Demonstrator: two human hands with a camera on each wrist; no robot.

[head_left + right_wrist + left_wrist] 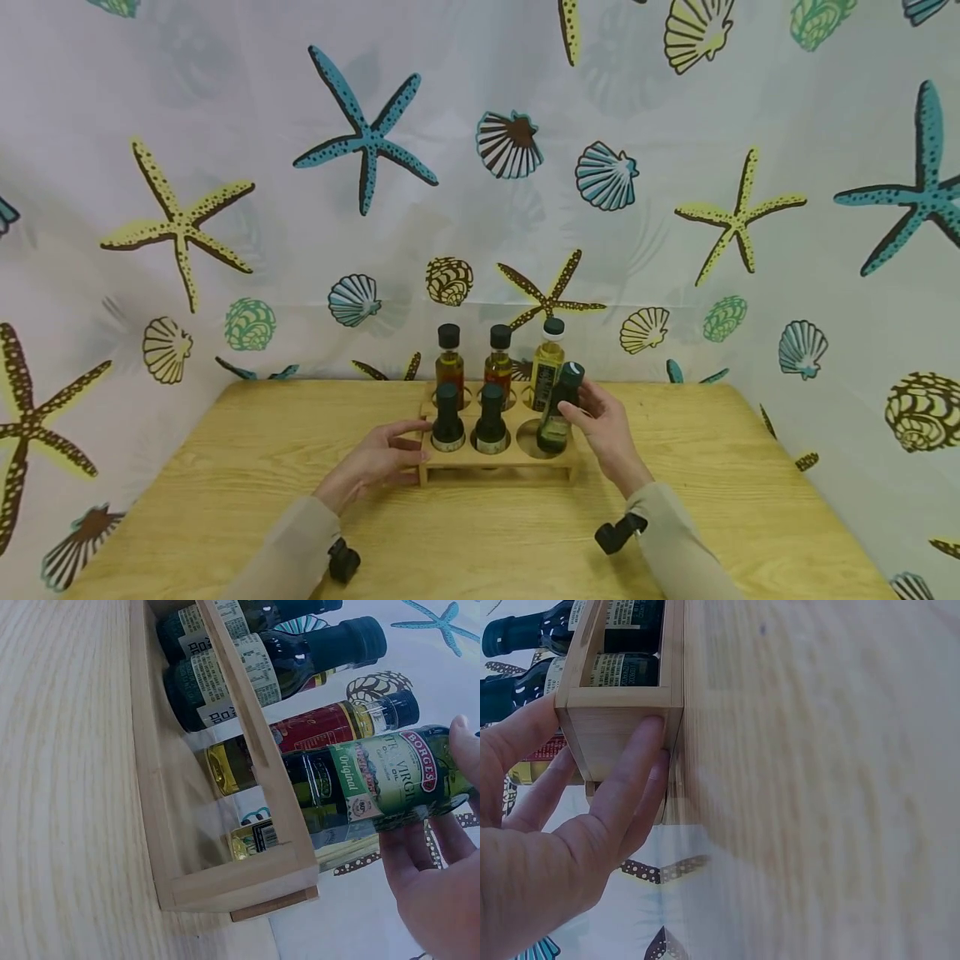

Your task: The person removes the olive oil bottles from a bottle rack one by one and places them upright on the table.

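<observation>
A two-tier wooden bottle rack [495, 460] stands on the table. My right hand [611, 429] grips a dark green olive oil bottle [557, 417] with a green label, tilted over the front right hole. In the right wrist view the bottle [382, 780] has its base at the rack's upper board; I cannot tell whether it enters the hole. My left hand [378, 458] touches the rack's left end, its fingers laid along the side panel [611, 735] in the left wrist view. Two dark bottles, one on the left [447, 421] and one beside it [491, 421], fill the other front holes.
In the back row stand two red-labelled bottles, one left [449, 367] and one middle [498, 367], plus a yellow oil bottle [547, 367] close behind the held bottle. The wooden table [712, 483] meets a curtain [465, 225] printed with starfish and shells.
</observation>
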